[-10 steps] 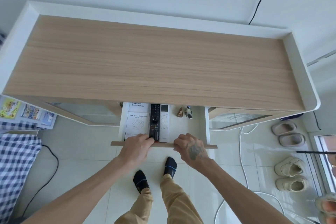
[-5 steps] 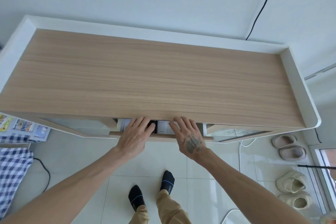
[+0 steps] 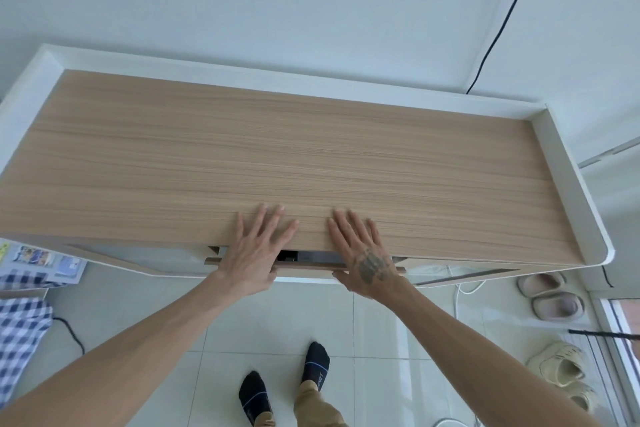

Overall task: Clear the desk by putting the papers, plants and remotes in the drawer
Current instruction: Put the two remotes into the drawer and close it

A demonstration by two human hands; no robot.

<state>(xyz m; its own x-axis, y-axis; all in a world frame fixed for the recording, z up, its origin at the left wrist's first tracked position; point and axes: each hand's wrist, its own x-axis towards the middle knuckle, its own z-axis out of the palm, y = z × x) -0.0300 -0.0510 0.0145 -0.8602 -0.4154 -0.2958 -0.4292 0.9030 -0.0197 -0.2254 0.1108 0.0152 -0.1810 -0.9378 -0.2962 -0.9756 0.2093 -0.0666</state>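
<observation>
The wooden desk top (image 3: 311,156) with a white raised rim carries nothing but my fingers. Under its front edge the drawer (image 3: 308,265) stands out by only a narrow gap, in which a sliver of the black remote (image 3: 286,256) and a white item beside it shows. The papers and plants inside are hidden. My left hand (image 3: 254,253) lies with straight spread fingers over the desk edge, its palm against the drawer front. My right hand (image 3: 363,253) lies the same way at the drawer's right part.
Slippers (image 3: 550,295) and pale shoes (image 3: 564,374) stand on the tiled floor at the right, with a white cable (image 3: 459,291) near them. A checked cloth (image 3: 20,333) and printed sheets (image 3: 41,260) are at the left. A black cable (image 3: 502,21) runs down the wall.
The drawer slid in from well open to nearly shut, hiding the papers, remotes and plants. Both hands went from gripping its front edge to lying flat with fingers over the desk edge.
</observation>
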